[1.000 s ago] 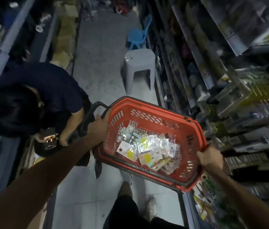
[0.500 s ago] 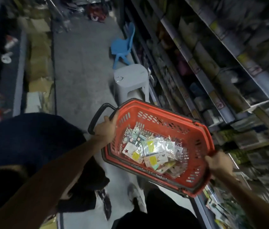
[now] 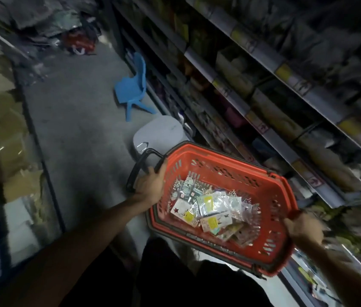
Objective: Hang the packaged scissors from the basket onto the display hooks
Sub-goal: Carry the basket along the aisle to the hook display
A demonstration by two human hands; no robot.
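A red plastic basket (image 3: 270, 196) hangs in the air in front of me over the aisle floor. My left hand (image 3: 150, 187) grips its left rim beside the black handle (image 3: 137, 169). My right hand (image 3: 305, 228) grips the right rim. Several clear packets of scissors (image 3: 210, 211) with white and yellow cards lie in a heap on the basket's bottom. No display hooks can be made out on the dark, blurred shelves.
A grey plastic stool (image 3: 159, 136) stands just beyond the basket, with a small blue chair (image 3: 131, 87) behind it. Stocked shelves (image 3: 263, 103) run along the right. Cardboard boxes (image 3: 9, 134) line the left side. My dark-clothed legs (image 3: 175, 273) are below.
The view has swung right and up the aisle. The crouching person in dark blue on the left has gone out of view. Both hands have kept their grip on the basket.
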